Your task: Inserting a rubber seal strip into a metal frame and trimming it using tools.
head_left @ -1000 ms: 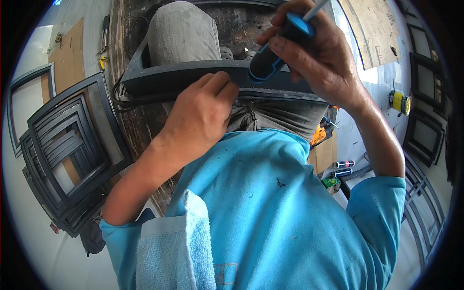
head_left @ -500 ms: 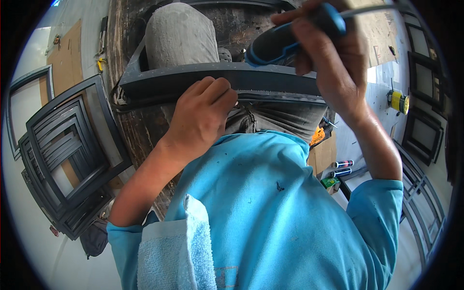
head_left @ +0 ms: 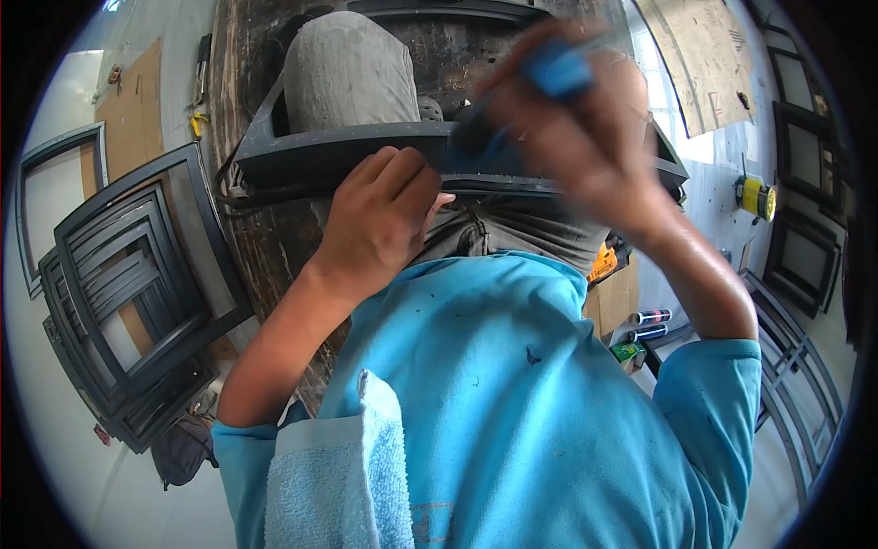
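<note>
Across my lap lies a dark grey frame [head_left: 306, 144], its long bar running left to right. Along the bar's near edge runs a thin black strip [head_left: 283, 195]. My left hand [head_left: 380, 210] is closed at that edge with curled fingers, seemingly pinching the strip; most fingertips are hidden. Over the bar's right half, my right hand [head_left: 585, 137] is smeared by motion. It grips a screwdriver [head_left: 558, 69] with a black and blue handle, the handle's end pointing down-left toward the bar, close to my left hand. Its shaft cannot be made out.
Stacked dark frames [head_left: 137, 274] lean at the left. More frames [head_left: 805, 156] stand along the right side. A yellow spool [head_left: 757, 198], several tubes [head_left: 649, 317] and an orange tool [head_left: 604, 263] lie to the right. Beneath me is a worn wooden surface [head_left: 265, 265].
My right hand has swung down and to the left with the screwdriver, bringing the handle's end onto or just above the frame bar. My left hand stays at the bar's edge.
</note>
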`<state>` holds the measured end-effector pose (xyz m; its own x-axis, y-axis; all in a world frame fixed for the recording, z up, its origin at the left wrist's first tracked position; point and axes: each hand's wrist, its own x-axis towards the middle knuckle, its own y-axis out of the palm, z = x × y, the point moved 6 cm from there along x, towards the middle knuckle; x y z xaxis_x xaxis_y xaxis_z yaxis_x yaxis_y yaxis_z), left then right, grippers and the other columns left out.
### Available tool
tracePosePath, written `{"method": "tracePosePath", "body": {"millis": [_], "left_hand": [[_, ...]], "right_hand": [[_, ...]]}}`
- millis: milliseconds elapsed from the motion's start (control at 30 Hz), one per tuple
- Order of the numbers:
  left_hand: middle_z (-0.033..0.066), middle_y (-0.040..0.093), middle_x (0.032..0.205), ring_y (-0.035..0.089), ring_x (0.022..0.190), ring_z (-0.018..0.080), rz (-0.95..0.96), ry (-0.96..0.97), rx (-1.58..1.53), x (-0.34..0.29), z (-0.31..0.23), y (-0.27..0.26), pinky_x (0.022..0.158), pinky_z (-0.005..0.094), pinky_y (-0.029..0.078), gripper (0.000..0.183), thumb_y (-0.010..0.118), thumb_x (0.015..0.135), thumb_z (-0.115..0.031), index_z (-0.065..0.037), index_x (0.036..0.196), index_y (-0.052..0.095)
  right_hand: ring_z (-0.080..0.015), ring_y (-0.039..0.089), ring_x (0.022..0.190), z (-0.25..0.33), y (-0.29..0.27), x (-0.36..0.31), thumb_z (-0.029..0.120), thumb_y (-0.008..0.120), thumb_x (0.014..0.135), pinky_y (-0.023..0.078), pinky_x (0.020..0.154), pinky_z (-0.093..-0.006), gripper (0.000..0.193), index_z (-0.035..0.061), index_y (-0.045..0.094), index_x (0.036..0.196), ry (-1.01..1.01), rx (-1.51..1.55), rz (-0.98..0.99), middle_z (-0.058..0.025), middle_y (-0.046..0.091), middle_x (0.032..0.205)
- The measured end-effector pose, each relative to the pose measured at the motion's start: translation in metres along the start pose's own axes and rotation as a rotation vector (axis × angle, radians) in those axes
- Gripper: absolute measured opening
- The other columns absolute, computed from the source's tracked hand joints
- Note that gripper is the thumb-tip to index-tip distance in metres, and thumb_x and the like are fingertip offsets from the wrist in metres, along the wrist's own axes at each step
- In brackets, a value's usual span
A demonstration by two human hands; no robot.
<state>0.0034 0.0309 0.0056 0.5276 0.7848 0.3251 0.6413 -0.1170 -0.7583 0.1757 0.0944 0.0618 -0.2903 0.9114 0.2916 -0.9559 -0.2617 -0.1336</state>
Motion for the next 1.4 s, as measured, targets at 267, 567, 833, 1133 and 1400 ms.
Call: {"method": "tracePosePath", "body": {"millis": [267, 567, 833, 1133, 1400], "left_hand": [[0.0136, 0.057, 0.084, 0.058, 0.074, 0.0333, -0.053, 0.021, 0.039, 0.003, -0.001, -0.001, 0.067, 0.0434, 0.049, 0.019, 0.078, 0.08, -0.005, 0.001, 0.084, 0.06], [0.013, 0.058, 0.086, 0.059, 0.077, 0.0332, -0.048, -0.003, 0.052, 0.003, 0.0, 0.001, 0.069, 0.0422, 0.05, 0.019, 0.078, 0.081, -0.005, 0.001, 0.085, 0.061], [0.0109, 0.059, 0.087, 0.059, 0.079, 0.0308, -0.061, 0.01, 0.043, 0.003, 0.002, 0.003, 0.068, 0.0412, 0.049, 0.019, 0.079, 0.081, -0.006, -0.001, 0.087, 0.062], [0.0048, 0.065, 0.092, 0.061, 0.084, 0.0257, -0.019, 0.065, 0.129, 0.021, -0.035, 0.017, 0.075, 0.0403, 0.045, 0.015, 0.075, 0.084, -0.01, -0.005, 0.097, 0.071], [0.0098, 0.059, 0.086, 0.059, 0.082, 0.0287, 0.131, 0.167, 0.131, 0.05, -0.066, 0.052, 0.074, 0.0411, 0.045, 0.009, 0.067, 0.079, 0.001, -0.001, 0.088, 0.064]], "right_hand": [[-0.0139, 0.059, 0.069, -0.021, 0.02, -0.013, 0.009, 0.067, 0.098, 0.05, 0.065, -0.0302, 0.022, 0.003, 0.052, 0.114, 0.085, -0.224, 0.227, -0.0039, 0.061, 0.081], [-0.0167, 0.058, 0.061, -0.025, 0.016, -0.006, 0.013, 0.07, 0.094, 0.044, 0.054, -0.0381, 0.031, 0.0018, 0.05, 0.115, 0.078, -0.272, 0.231, -0.0141, 0.058, 0.072], [-0.0164, 0.063, 0.067, -0.023, 0.009, -0.006, 0.013, 0.071, 0.094, 0.047, 0.058, -0.04, 0.028, 0.004, 0.053, 0.113, 0.071, -0.286, 0.302, -0.0101, 0.063, 0.075], [-0.0154, 0.067, 0.104, -0.015, -0.093, -0.026, 0.013, 0.068, 0.099, 0.054, 0.091, -0.0305, 0.035, 0.0006, 0.05, 0.126, 0.26, 0.369, -0.032, -0.0091, 0.067, 0.106], [-0.0096, 0.067, 0.079, -0.006, -0.129, -0.069, 0.026, 0.063, 0.103, 0.049, 0.059, -0.0207, 0.034, 0.0075, 0.055, 0.13, 0.343, -0.127, -0.098, -0.0084, 0.073, 0.099]]}}
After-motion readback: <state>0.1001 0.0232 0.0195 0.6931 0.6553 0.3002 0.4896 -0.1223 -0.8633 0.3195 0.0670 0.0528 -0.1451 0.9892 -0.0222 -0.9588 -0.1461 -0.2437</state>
